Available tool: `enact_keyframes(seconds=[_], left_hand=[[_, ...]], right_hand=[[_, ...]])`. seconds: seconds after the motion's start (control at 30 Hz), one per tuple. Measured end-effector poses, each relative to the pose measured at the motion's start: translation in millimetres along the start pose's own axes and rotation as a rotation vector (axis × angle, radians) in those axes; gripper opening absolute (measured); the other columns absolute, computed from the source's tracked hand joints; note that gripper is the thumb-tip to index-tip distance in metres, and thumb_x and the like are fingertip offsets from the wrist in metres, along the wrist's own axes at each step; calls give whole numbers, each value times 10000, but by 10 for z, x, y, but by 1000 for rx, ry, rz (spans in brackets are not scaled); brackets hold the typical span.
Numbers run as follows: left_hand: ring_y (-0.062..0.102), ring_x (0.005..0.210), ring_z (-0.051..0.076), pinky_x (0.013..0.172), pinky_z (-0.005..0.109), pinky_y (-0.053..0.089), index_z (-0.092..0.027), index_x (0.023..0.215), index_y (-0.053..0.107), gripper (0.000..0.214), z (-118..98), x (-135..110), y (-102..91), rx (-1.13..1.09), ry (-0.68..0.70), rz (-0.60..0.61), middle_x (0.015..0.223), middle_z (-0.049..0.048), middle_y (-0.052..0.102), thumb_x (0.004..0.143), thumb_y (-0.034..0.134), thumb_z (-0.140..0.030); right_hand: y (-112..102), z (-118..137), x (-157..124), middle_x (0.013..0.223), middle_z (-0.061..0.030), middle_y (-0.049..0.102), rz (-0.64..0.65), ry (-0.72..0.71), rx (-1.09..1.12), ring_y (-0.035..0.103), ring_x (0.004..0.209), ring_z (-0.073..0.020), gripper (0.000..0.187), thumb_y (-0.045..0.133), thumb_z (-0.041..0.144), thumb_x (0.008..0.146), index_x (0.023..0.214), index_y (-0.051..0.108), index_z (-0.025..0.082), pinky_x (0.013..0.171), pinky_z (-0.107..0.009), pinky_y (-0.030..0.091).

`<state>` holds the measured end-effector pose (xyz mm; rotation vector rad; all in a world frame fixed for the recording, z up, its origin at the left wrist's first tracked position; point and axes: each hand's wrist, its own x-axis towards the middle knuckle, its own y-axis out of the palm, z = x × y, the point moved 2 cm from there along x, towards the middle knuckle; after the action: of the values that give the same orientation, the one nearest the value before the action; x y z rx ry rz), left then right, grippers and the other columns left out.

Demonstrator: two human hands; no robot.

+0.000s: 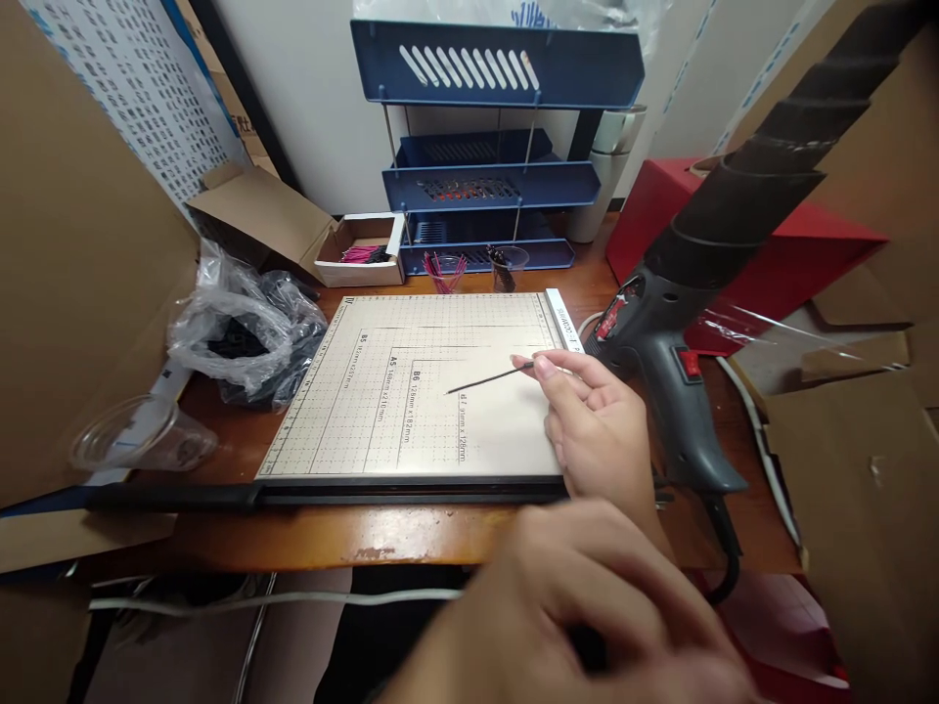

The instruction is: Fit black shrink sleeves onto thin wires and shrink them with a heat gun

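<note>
My right hand [598, 416] pinches a thin black wire [484, 378] near one end, between thumb and fingers. The wire points left over the paper cutter [432, 323], a pale board printed with grid lines and paper sizes, and its far tip looks lighter. My left hand [587, 596] is close to the camera, blurred, in front of the cutter's near edge. Its fingers are curled, and whatever may be in them is hidden. The cutter's black blade arm [176, 497] lies along the near edge.
A heat gun [675, 362] stands on the right before a red box [799, 235]. Behind the cutter are cups of pink wires [444, 274] and dark wires [503, 269], an open carton [359, 274] and a blue tray rack [491, 186]. Plastic bags [242, 332] and a clear cup [147, 435] lie left.
</note>
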<state>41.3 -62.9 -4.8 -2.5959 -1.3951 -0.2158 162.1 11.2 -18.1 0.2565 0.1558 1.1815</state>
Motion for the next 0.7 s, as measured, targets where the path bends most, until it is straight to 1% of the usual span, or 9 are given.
enact_keyframes(seconds=[0.03,0.07,0.13,0.17,0.23,0.37,0.53,0.6,0.7], left_hand=[[688,775,197,805,357,570,-212,559,565,477,-8,121,-89,-27,6,34,795,38,773,1000,684,-350],[649,748,195,795,363,539,-213,542,540,490,-5,231,-188,17,-15,31,720,39,736,1012,643,-306],[549,639,167,662,336,452,-215,548,540,477,23,402,-400,140,-88,-158,608,15,606,1008,620,-314],[527,617,161,630,328,430,-215,577,563,457,48,464,-476,158,-143,-212,599,5,578,1013,610,-343],[559,652,159,641,305,446,-210,662,625,404,94,561,-568,139,-194,-282,655,3,610,1019,608,-399],[621,736,151,724,265,505,-200,835,735,284,154,698,-596,17,-157,-337,799,12,717,1018,619,-383],[683,778,164,773,261,551,-188,813,778,277,192,713,-597,-30,-138,-431,784,28,744,1003,650,-344],[698,786,165,775,257,562,-190,844,795,229,199,686,-607,-33,-135,-457,780,23,746,989,684,-329],[711,790,150,780,234,570,-196,865,795,169,210,662,-624,-79,-132,-488,801,12,763,961,748,-327]], right_hand=[[3,6,8,1056,-148,812,-8,-2,-1,703,690,-122,348,845,427,852,994,713,138,584,-225,542],[7,8,17,1039,-148,813,-13,-5,-1,702,690,-124,341,845,423,850,981,717,135,584,-228,544],[12,4,33,1046,-146,813,-11,-10,2,723,746,-138,327,843,417,849,966,731,133,604,-230,558],[13,-2,38,1072,-144,811,-6,-14,6,737,793,-148,322,843,418,850,960,739,134,618,-231,567],[9,-19,38,1127,-137,805,8,-13,15,756,880,-165,315,845,424,853,958,756,141,657,-238,591],[0,-31,14,1131,-119,808,47,-4,5,771,938,-185,315,848,437,857,967,779,151,746,-267,633],[15,4,1,1158,-124,802,67,-12,-22,773,954,-201,307,821,443,880,957,780,149,745,-278,642],[27,8,-6,1138,-121,804,78,-10,-44,769,919,-197,308,814,446,885,975,788,153,733,-280,639],[44,0,-20,1023,-103,812,126,-3,-78,740,789,-161,309,806,448,892,1002,806,159,762,-293,644]])
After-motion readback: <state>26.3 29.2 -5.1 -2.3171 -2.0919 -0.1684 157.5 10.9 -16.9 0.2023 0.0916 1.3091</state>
